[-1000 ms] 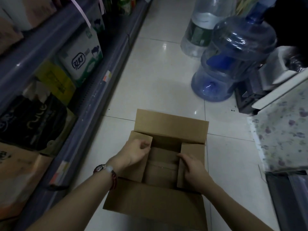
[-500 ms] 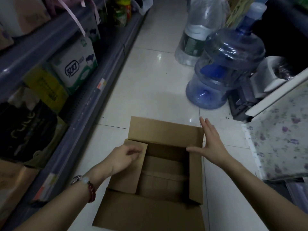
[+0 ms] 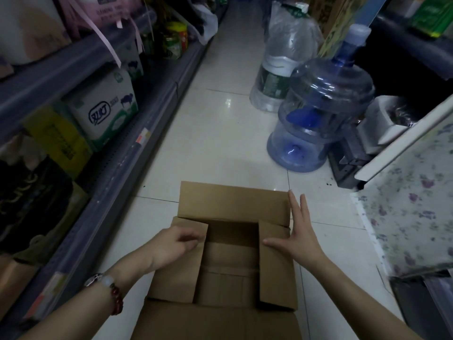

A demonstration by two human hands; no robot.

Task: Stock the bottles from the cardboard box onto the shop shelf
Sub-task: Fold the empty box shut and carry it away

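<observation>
A brown cardboard box lies on the tiled floor in front of me, its flaps partly folded in; I see only cardboard inside, no bottles. My left hand rests curled on the left inner flap, fingers bent over its top edge. My right hand lies flat with fingers spread against the box's right side, thumb on the right inner flap. The shop shelf runs along the left, holding cartons and packs.
Two large water jugs, a blue one and a clear one, stand on the floor ahead to the right. A floral-covered surface juts in at the right. White floor tiles stretch down the aisle.
The right hand left the inside of the box, swung out to its right side and now presses the right flap inward. The left hand stays on the left flap.
</observation>
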